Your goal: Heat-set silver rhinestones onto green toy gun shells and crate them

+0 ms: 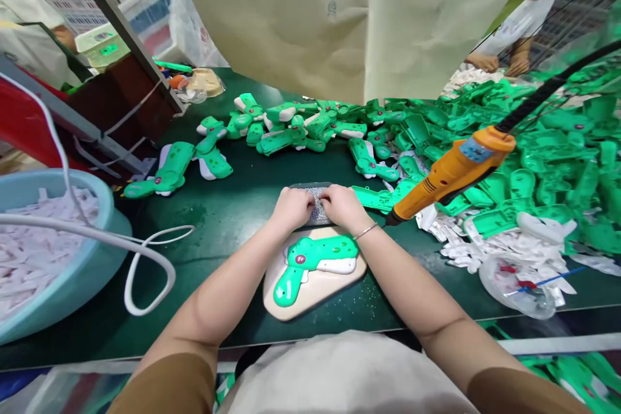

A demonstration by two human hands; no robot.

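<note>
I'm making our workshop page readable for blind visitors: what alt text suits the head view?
A person's left hand and right hand reach into a tray of small silvery pieces, just beyond a green-and-white toy gun lying on a beige fixture. At right, an orange electric screwdriver shows before heaped green plastic shells.

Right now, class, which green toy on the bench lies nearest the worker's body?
The green toy on the beige base; the others on the bench lie farther forward or off to the sides, none on that base.
</note>
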